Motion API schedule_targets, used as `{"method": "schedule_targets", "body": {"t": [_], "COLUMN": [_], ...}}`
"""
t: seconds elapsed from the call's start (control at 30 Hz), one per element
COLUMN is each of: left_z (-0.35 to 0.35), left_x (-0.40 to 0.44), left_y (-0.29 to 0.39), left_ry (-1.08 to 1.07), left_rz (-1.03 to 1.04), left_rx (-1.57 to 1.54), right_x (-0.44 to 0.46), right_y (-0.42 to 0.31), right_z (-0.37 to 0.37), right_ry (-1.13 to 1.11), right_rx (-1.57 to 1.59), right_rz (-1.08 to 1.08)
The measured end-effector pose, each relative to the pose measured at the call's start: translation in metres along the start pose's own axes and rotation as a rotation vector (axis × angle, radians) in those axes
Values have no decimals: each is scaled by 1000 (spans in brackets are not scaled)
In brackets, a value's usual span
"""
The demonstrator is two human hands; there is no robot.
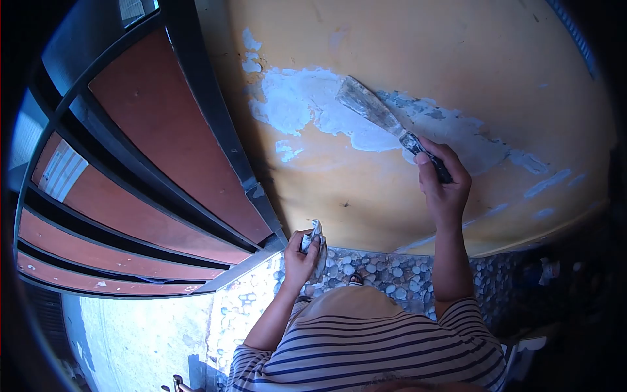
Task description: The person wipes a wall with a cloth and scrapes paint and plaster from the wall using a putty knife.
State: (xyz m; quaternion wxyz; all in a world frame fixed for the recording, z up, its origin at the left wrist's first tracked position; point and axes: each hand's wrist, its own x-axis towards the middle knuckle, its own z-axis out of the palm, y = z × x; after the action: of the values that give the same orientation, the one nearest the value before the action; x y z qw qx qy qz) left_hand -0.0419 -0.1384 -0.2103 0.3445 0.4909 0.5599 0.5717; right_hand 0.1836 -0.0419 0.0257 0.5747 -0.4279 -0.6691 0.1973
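My right hand (445,168) is wrapped around the dark handle of a putty knife (373,108). Its flat, smeared blade lies over a whitish patch of filler (326,111) on the yellow wall (457,46), with the tip pointing up and left. Lower down, near the wall's left edge, my left hand (302,258) is closed around a small crumpled whitish plastic bag (317,245). Part of the bag sticks up above the fingers and part hangs below. What is inside it does not show.
A dark metal gate with reddish panels (157,124) stands close on the left, beside my left hand. Underfoot is a pebbled floor (385,271), with pale concrete (144,333) at lower left. More thin filler streaks (548,183) mark the wall on the right.
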Motion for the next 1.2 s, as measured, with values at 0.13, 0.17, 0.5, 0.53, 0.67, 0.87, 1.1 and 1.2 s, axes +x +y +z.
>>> {"method": "schedule_targets", "body": {"t": [0.13,0.17,0.5,0.53,0.67,0.87,1.1,1.2], "left_z": [-3,-1,0,0,-1,-2,-3,-2], "left_x": [-1,-2,-1,-1,1,0,2,0], "left_y": [3,-1,-6,-7,-6,-7,-8,-8], "left_ry": [-6,-10,-5,-8,-7,-16,-10,-10], "left_rz": [-39,-39,-17,-18,9,-40,-3,0], "left_rx": [-8,-5,-48,-57,25,-11,-17,1], "right_x": [1,1,1,1,1,2,-4,-3], "right_y": [5,3,0,-5,4,-3,4,4], "right_z": [0,3,6,10,8,17,5,12], "right_ry": [0,6,7,-8,4,-9,9,6], "right_rx": [21,11,31,62,-22,98,91,94], "right_rz": [30,-1,18,77,-53,66,61,57]}}
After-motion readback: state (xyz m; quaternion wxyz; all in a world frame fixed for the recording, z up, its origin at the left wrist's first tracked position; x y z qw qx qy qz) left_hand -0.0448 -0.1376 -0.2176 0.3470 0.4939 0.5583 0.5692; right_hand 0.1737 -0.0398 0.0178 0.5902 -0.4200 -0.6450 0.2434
